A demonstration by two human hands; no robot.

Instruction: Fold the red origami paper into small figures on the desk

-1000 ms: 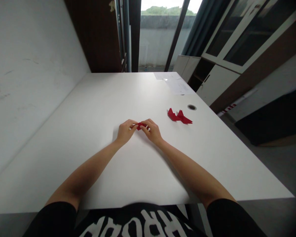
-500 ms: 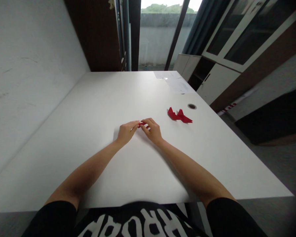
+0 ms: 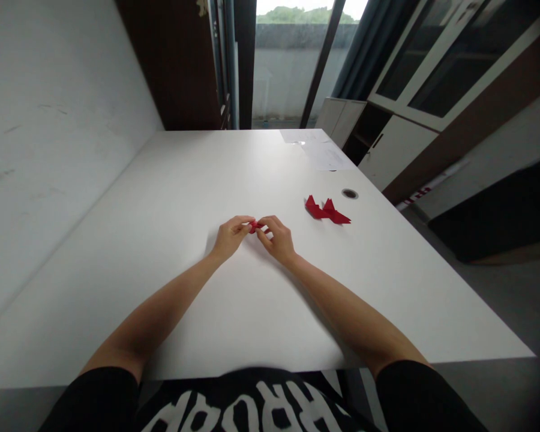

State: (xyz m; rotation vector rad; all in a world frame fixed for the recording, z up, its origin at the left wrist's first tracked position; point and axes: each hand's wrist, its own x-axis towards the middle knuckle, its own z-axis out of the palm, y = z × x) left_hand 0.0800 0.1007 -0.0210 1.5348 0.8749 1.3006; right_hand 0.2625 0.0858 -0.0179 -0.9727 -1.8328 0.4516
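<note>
Between my fingertips is a small piece of folded red paper, mostly covered by the fingers. My left hand pinches its left side with thumb and fingers. From the other side, my right hand grips it, the fingers curled over the right end. Both hands are just above the white table. To the right lie two red origami pieces, a left one and a right one, each with pointed tips, touching or nearly touching each other.
White paper sheets lie at the table's far right corner. A round cable hole sits near the right edge. A wall borders the left side; a white cabinet stands beyond the right edge.
My left fingers have opened slightly around the folded red paper, and more of it shows between the hands. The two origami pieces have stayed put.
</note>
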